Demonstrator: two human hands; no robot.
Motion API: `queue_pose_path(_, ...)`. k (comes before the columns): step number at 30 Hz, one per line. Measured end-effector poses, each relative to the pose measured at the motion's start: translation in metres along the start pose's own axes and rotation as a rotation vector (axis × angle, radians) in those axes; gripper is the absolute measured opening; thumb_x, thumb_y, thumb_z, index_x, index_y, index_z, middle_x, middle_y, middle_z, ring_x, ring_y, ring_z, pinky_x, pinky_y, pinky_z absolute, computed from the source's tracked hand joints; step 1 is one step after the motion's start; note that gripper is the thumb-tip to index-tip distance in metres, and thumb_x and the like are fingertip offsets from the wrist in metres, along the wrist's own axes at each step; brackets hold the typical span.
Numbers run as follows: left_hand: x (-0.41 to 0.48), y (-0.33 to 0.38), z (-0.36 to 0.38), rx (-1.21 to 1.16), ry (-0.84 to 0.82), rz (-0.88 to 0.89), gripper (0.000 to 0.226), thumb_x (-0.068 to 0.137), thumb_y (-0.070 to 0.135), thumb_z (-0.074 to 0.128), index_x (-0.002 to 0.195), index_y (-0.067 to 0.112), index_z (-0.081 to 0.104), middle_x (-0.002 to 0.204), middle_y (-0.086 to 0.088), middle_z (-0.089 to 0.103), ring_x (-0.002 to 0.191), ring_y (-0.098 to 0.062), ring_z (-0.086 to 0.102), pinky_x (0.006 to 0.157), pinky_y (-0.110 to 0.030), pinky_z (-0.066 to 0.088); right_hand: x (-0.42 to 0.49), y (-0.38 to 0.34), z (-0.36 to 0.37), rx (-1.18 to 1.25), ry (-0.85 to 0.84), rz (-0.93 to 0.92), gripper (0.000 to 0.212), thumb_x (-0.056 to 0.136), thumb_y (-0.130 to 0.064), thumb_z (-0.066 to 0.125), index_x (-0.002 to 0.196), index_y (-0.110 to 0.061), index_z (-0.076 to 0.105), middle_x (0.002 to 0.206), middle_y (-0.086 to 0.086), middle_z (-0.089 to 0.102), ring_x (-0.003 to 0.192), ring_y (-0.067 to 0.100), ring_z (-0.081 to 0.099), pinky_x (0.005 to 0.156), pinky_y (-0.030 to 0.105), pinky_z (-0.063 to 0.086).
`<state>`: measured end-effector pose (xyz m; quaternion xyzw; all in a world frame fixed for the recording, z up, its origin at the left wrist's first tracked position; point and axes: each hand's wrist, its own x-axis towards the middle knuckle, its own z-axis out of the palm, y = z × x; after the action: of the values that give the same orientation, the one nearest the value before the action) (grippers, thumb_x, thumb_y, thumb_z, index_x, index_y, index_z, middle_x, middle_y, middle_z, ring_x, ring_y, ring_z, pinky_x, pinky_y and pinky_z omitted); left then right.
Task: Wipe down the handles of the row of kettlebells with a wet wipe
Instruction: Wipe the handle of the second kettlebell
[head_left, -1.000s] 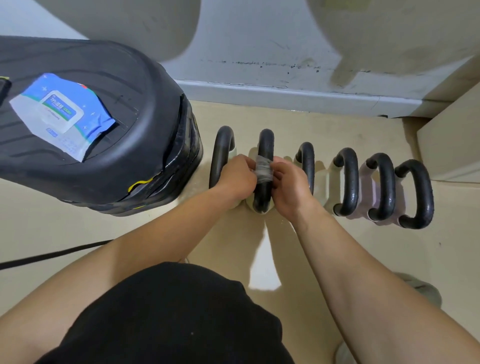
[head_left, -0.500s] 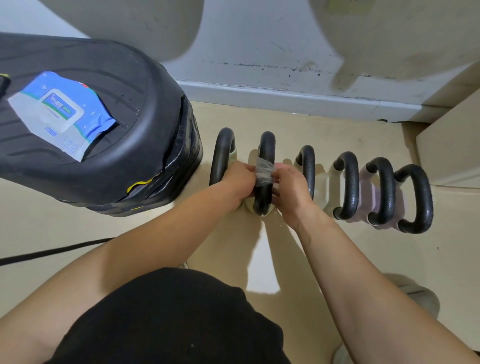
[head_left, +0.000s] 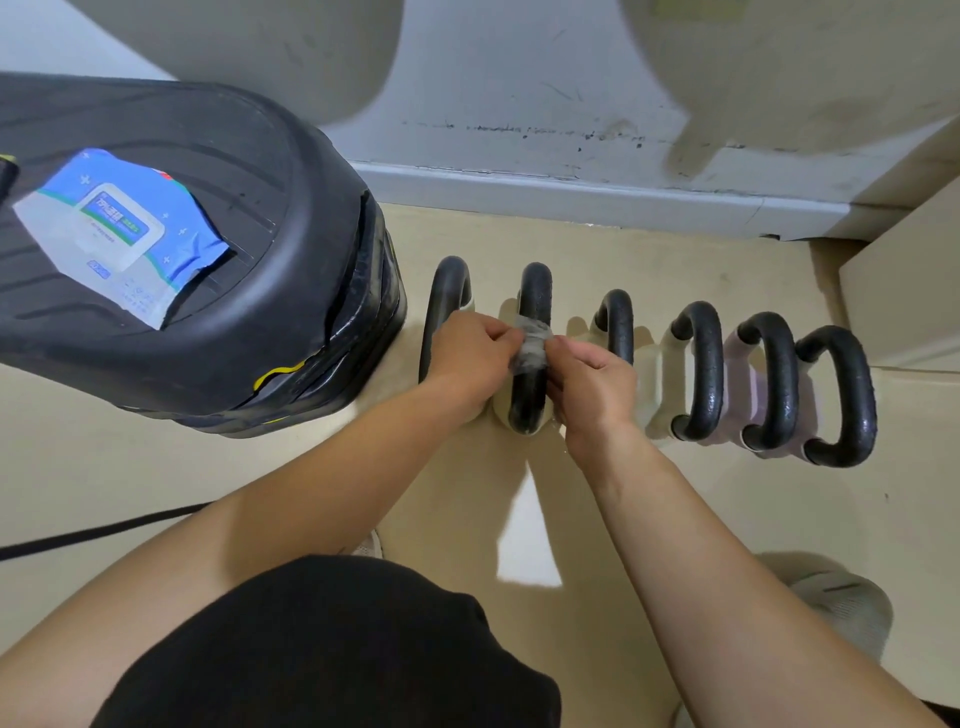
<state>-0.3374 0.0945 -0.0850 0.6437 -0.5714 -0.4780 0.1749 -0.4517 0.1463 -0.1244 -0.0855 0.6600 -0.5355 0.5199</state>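
With both hands — left hand, right hand — pinched together on the wet wipe around the second kettlebell handle, mid-frame, the thin wipe could tear or bunch, leaving patches unwiped.

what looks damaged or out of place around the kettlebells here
The black stacked platform left of the row has a split edge, with a gap opening at its corner. The wall above the baseboard is scuffed with dark marks. The kettlebell handles themselves stand in an even row.
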Motion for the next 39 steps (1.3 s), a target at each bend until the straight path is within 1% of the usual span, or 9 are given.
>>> queue_pose_path(2,0.006,0.005,0.003,-0.022,0.043,-0.024,0.025,0.095,0.017,0.061,0.074,0.011,0.074,0.077,-0.006,0.073,0.074,-0.023,0.068,0.074,-0.031,0.058,0.008,-0.004,0.006,0.013,0.021,-0.019,0.008,0.087,-0.008,0.072,0.088,-0.006,0.080,0.091,0.017,0.074,0.082,0.028,0.070,0.078,0.039,0.060)
queue_pose_path(5,0.016,0.017,0.005,-0.145,0.097,-0.057,0.025,0.094,0.017,0.065,0.071,0.027,0.066,0.089,0.000,0.074,0.090,-0.019,0.071,0.091,-0.035,0.056,0.018,-0.017,0.020,0.057,0.035,-0.025,0.007,0.080,-0.014,0.074,0.078,-0.011,0.080,0.106,0.016,0.075,0.095,0.029,0.074,0.096,0.049,0.058)
queue_pose_path(10,0.011,0.020,0.004,-0.117,0.127,0.005,0.010,0.092,0.023,0.067,0.084,0.027,0.068,0.093,0.005,0.074,0.091,-0.013,0.070,0.093,-0.035,0.055,0.022,-0.025,0.023,-0.049,0.099,-0.043,0.009,0.084,-0.018,0.076,0.076,-0.016,0.075,0.080,0.005,0.077,0.086,0.027,0.076,0.089,0.050,0.060)
queue_pose_path(15,-0.009,-0.005,0.006,-0.047,0.126,0.061,0.018,0.088,0.035,0.072,0.097,0.020,0.075,0.088,0.012,0.073,0.081,0.003,0.065,0.078,-0.011,0.050,-0.014,0.000,0.001,-0.151,0.082,-0.134,0.010,0.086,-0.019,0.073,0.076,-0.018,0.073,0.055,-0.011,0.061,0.066,0.015,0.064,0.087,0.050,0.060)
queue_pose_path(18,-0.003,0.000,0.006,-0.022,0.134,0.063,0.015,0.086,0.031,0.076,0.094,0.020,0.071,0.085,0.013,0.069,0.076,0.006,0.061,0.068,-0.005,0.042,-0.009,-0.006,0.004,-0.212,0.083,-0.183,0.010,0.086,-0.018,0.073,0.075,-0.017,0.072,0.055,-0.013,0.061,0.064,0.012,0.063,0.086,0.047,0.060)
queue_pose_path(23,0.021,0.020,0.003,-0.014,0.147,0.068,0.009,0.087,0.029,0.074,0.088,0.021,0.071,0.086,0.011,0.070,0.082,-0.005,0.064,0.082,-0.022,0.051,0.020,-0.031,0.021,-0.237,0.112,-0.211,0.012,0.082,-0.021,0.076,0.079,-0.009,0.073,0.072,0.000,0.074,0.077,0.021,0.075,0.081,0.044,0.063)
queue_pose_path(27,0.005,0.009,0.001,-0.068,0.097,0.053,0.010,0.086,0.027,0.076,0.082,0.024,0.067,0.085,0.012,0.069,0.081,-0.002,0.064,0.079,-0.019,0.051,0.002,-0.020,0.008,-0.318,0.095,-0.245,0.017,0.083,-0.028,0.077,0.072,-0.017,0.070,0.056,-0.014,0.065,0.064,0.008,0.067,0.081,0.038,0.061)
queue_pose_path(32,-0.021,-0.022,-0.002,0.027,0.036,0.102,0.015,0.080,0.024,0.081,0.076,0.025,0.067,0.076,0.009,0.070,0.071,-0.003,0.065,0.066,-0.013,0.046,-0.031,0.010,-0.017,-0.350,0.023,-0.355,0.014,0.090,-0.016,0.072,0.077,-0.016,0.069,0.051,-0.019,0.057,0.055,0.002,0.054,0.064,0.025,0.049)
queue_pose_path(39,-0.038,-0.037,-0.004,0.093,-0.033,0.144,0.017,0.076,0.020,0.085,0.077,0.023,0.068,0.077,0.009,0.069,0.075,-0.006,0.068,0.068,-0.014,0.049,-0.047,0.021,-0.034,-0.466,-0.066,-0.439,0.005,0.089,-0.006,0.073,0.086,-0.008,0.069,0.056,-0.017,0.060,0.061,0.002,0.058,0.066,0.017,0.048)
